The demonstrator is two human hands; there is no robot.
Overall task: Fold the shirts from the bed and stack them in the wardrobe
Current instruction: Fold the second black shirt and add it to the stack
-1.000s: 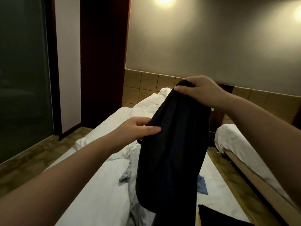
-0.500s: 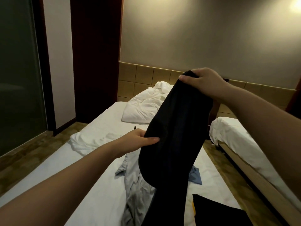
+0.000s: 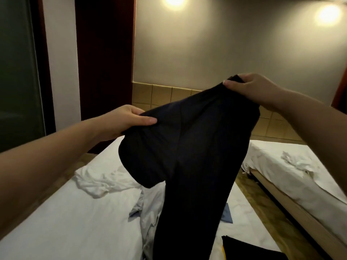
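A dark navy shirt (image 3: 189, 156) hangs in the air above the bed (image 3: 71, 218), held up by both hands. My left hand (image 3: 120, 121) pinches its left upper edge with the thumb on top. My right hand (image 3: 251, 89) grips its upper right corner, higher up. The cloth drapes down past the bottom of the view. A light grey shirt (image 3: 148, 212) lies crumpled on the sheet under it. A blue garment (image 3: 227, 214) shows beside it, and a folded dark garment (image 3: 244, 248) sits at the bed's near right corner.
A crumpled white cloth (image 3: 101, 182) lies on the bed's left side. A second bed (image 3: 293, 171) with white bedding stands to the right, across a narrow floor gap (image 3: 249, 190). A dark wooden panel (image 3: 105, 53) and a glass partition (image 3: 16, 72) stand to the left.
Both hands have risen and moved apart, the right hand going further right, so the dark shirt is spread wider. The view has tilted up and the pillow is hidden behind the shirt.
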